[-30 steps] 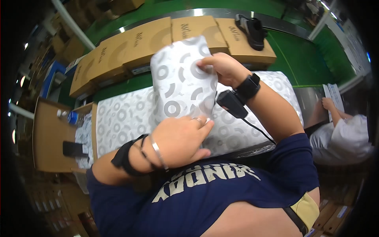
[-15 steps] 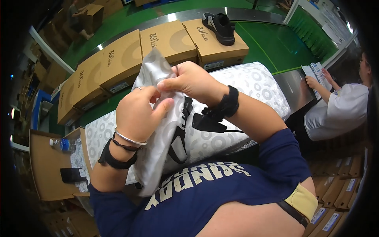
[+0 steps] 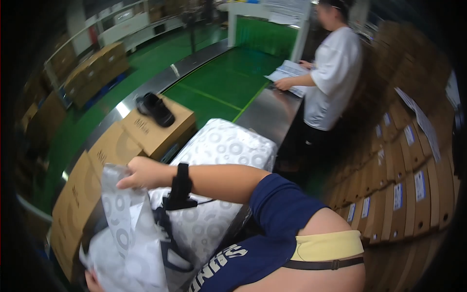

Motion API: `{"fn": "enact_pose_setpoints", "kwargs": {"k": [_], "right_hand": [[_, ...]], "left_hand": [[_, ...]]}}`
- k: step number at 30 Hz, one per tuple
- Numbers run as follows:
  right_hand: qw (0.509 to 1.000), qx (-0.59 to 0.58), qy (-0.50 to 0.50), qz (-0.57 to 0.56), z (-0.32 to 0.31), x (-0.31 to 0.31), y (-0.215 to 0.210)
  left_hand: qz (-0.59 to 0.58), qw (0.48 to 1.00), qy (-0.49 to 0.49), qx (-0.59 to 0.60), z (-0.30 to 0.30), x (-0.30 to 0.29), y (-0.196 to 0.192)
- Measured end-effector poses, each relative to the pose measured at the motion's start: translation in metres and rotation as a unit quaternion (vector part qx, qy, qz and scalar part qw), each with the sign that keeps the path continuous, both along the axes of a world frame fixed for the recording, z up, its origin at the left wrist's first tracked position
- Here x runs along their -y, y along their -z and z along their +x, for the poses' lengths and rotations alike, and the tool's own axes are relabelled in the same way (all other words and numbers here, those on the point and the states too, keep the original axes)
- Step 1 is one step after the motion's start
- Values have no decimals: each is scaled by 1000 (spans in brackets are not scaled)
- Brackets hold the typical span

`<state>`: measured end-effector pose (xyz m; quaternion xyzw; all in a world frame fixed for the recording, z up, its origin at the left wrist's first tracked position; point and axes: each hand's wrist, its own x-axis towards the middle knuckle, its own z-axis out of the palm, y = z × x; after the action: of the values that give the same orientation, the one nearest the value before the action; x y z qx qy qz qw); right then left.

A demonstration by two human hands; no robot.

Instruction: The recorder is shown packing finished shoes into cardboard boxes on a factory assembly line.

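My right hand [image 3: 146,173] pinches the upper edge of a thin white wrapping sheet [image 3: 119,207] with grey rings. At the lower left, my left hand [image 3: 92,282] shows only in part and seems to grip the same sheet lower down. The sheet hangs loosely creased between them; whether it is a bag or a flat piece I cannot tell. Below my right forearm lies a bulky, plastic-covered stack [image 3: 219,141] with the same ring pattern. Beside the sheet is a black, looped shape [image 3: 177,260] that I cannot make out. A black band circles my right wrist.
Brown shoeboxes [image 3: 109,146] line the left, and a black shoe [image 3: 155,109] sits on the farthest. A person [image 3: 335,73] in white stands beyond the metal counter [image 3: 265,109], holding papers [image 3: 287,70]. Rows of labelled boxes [image 3: 384,194] fill the right.
The view has swung to the right. My hands, close together before, have moved apart with the sheet spread between them. My left hand has gone down toward the lower edge.
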<state>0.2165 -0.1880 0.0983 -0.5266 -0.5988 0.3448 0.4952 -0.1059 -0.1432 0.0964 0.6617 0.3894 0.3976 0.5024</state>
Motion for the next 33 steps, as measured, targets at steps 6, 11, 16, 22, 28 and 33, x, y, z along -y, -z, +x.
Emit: {"fn": "enact_pose_setpoints", "kwargs": {"k": [6, 11, 16, 22, 28, 33], "right_hand": [[971, 108, -34, -211, 156, 32, 76], [959, 127, 5, -253, 159, 38, 116], [952, 201, 30, -230, 128, 22, 134], [857, 452, 195, -149, 145, -7, 109], [860, 143, 486, -59, 201, -117, 75], [944, 116, 306, 48, 225, -154, 90]], "left_hand": [[185, 947, 195, -178, 41, -21, -32], [317, 844, 289, -323, 61, -16, -47], [365, 652, 425, -511, 161, 8, -9], [285, 532, 460, -651, 288, 36, 61], [272, 568, 449, -634, 303, 43, 74], [276, 569, 458, -624, 311, 47, 72]]}}
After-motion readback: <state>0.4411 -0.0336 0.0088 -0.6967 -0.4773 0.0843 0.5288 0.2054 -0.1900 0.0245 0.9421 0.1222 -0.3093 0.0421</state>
